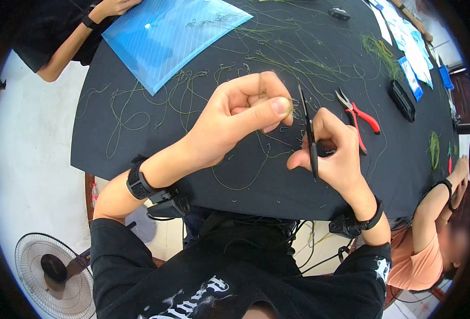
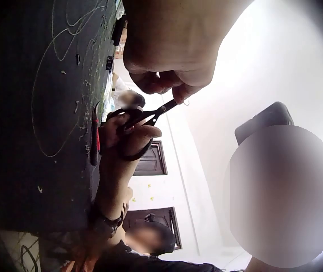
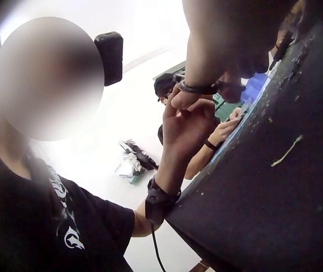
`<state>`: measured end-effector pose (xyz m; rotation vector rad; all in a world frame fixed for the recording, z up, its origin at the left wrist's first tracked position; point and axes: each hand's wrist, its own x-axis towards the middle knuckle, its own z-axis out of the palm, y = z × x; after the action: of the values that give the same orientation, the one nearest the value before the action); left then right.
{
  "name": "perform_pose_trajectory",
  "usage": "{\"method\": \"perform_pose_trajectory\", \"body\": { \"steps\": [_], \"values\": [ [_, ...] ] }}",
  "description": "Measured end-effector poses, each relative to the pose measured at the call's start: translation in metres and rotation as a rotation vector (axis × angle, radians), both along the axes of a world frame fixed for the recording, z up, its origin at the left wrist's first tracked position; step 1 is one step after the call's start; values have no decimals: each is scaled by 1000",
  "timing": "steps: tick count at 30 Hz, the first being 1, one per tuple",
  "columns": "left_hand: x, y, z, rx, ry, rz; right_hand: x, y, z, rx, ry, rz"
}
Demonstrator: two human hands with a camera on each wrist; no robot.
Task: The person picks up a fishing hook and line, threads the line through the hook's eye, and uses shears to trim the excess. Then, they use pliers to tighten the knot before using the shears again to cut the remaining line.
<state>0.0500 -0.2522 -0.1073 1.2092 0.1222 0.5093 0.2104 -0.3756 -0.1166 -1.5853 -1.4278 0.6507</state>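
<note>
The left hand [image 1: 245, 109] pinches a small hook [image 1: 295, 101] between thumb and fingertips, with green line wrapped across its fingers. Just to its right, the right hand [image 1: 336, 151] holds black scissors [image 1: 308, 122], fingers and thumb at the handles, blades pointing away from the body. In the left wrist view the scissors [image 2: 164, 109] reach up to the left hand's [image 2: 172, 51] fingertips, where the curved hook [image 2: 187, 103] sticks out. The right hand [image 2: 124, 136] is below, at the handle loops. In the right wrist view a black handle loop [image 3: 198, 89] crosses the right hand [image 3: 212, 56].
Red-handled pliers [image 1: 356, 114] lie right of the hands. Green lines with hooks spread over the black table [image 1: 181, 159]. A blue folder [image 1: 171, 37] is at the back left, a black case [image 1: 401, 101] at the right. Other people sit at the far left and right.
</note>
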Motion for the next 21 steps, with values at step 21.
{"method": "perform_pose_trajectory", "body": {
  "steps": [21],
  "values": [
    [-2,2,-1,-11,24,-9,2,-2,2,56,31,33]
  ]
}}
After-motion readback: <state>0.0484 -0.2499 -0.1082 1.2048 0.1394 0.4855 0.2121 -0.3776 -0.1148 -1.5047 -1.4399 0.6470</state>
